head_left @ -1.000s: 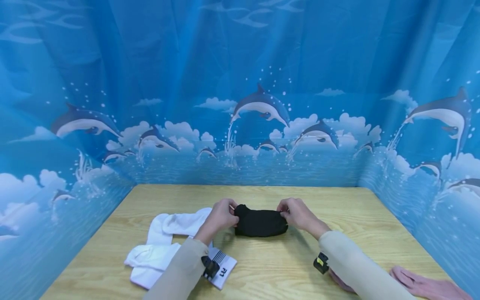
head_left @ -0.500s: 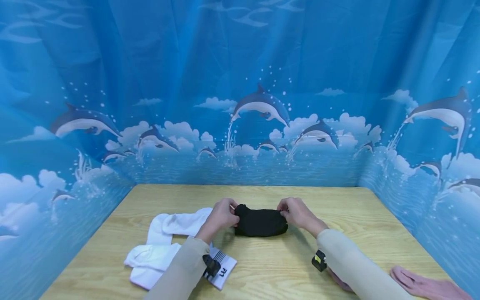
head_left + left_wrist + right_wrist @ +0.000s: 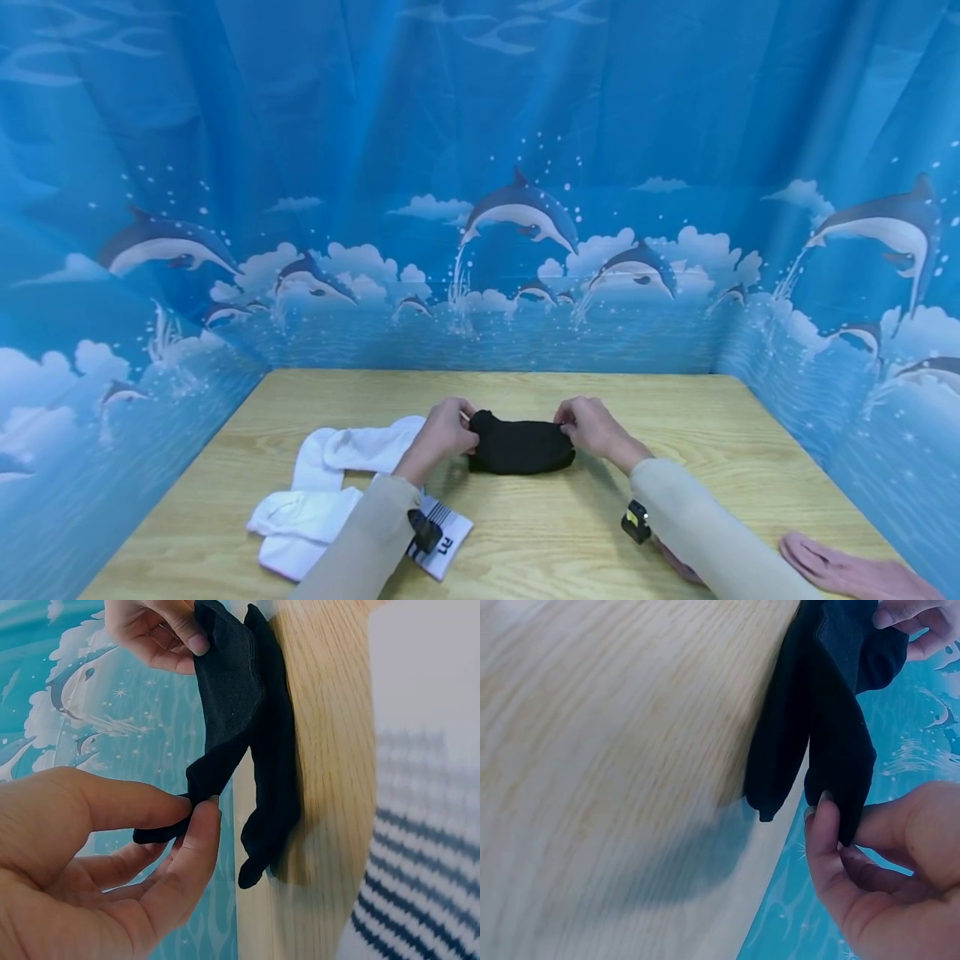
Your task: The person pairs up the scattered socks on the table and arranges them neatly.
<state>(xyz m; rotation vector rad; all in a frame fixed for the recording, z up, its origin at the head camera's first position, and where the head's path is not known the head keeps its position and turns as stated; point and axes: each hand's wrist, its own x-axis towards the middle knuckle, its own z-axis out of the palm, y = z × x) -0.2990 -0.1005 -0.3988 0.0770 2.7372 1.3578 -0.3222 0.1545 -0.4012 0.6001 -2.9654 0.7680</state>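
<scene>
Grips (image 3: 445, 429) (image 3: 592, 426) pinch black sock (image 3: 229, 690); wood table (image 3: 675, 408), dolphin backdrop (image 3: 480, 108).

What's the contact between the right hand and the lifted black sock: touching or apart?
Touching. The right wrist view shows the right hand with its digits pinching one end of the lifted black sock.

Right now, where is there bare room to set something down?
The table is bare between the black socks and curtain, between the striped sock and right wrist camera, and right of the right hand. Crowded: left, with white socks, and near right, with pink socks.
</scene>
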